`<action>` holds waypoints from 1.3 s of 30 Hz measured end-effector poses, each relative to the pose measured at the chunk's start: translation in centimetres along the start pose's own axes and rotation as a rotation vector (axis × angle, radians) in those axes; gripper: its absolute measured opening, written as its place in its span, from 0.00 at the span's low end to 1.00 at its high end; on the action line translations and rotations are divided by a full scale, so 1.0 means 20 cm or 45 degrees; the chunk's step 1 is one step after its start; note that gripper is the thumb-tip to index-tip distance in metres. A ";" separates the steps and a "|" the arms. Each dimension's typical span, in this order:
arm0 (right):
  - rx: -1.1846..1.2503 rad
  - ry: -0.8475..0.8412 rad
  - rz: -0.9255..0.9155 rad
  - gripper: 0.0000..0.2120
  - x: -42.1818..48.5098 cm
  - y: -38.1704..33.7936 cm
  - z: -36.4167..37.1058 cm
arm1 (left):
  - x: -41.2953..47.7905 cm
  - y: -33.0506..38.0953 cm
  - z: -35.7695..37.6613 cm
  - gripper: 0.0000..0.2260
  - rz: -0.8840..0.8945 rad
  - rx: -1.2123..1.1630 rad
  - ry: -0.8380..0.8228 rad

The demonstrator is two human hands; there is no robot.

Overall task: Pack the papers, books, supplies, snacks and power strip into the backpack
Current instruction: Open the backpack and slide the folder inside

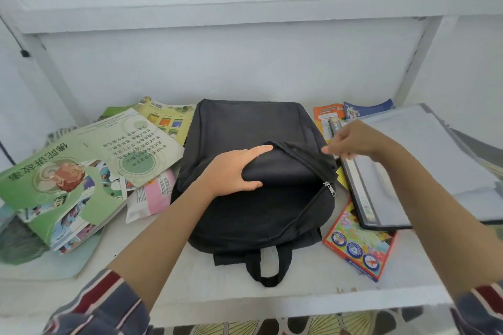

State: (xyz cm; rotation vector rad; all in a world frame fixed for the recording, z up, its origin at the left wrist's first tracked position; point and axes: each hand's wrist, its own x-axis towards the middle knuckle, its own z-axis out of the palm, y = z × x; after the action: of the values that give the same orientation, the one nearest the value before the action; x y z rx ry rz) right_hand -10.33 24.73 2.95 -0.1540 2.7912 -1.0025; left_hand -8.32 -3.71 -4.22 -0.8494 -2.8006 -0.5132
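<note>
Head view. The black backpack [253, 128] lies flat on the white table [190, 280], carry handle [268, 266] toward the person, main zip open with the zip pull [330, 188] at the right end of the opening. The left hand [234, 171] grasps the upper flap of the opening, fingers over the cloth and thumb beneath it, lifting the mouth apart. The right hand [353, 141] hangs above the near corner of the folder of papers [408, 171]. It is blurred, its fingers are loosely extended, and nothing is seen in it.

To the left lie a green book [81, 171], more booklets and a pink snack packet [155, 196]. To the right, a coloured box [359, 245] sits partly under the folder. No power strip can be made out.

Assessment: the backpack is soft and limp, and its mouth will likely collapse unless the flap is held. The folder looks stiff in its cover but loose-leaved, and is best taken along the bound edge and slid in flat. The book is floppy and curls, so it needs support under the spine. The snack packet is light and crushable, and should go in last.
</note>
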 end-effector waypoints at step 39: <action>0.330 -0.372 0.007 0.08 0.11 0.20 -0.11 | 0.01 0.01 -0.16 0.18 0.166 -0.174 0.480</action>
State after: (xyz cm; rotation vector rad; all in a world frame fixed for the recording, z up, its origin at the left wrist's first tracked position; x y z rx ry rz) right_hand -13.04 28.82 1.89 -0.2370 2.3767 -1.2198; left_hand -8.10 -4.70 -1.18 -0.8510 -2.3741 -0.7618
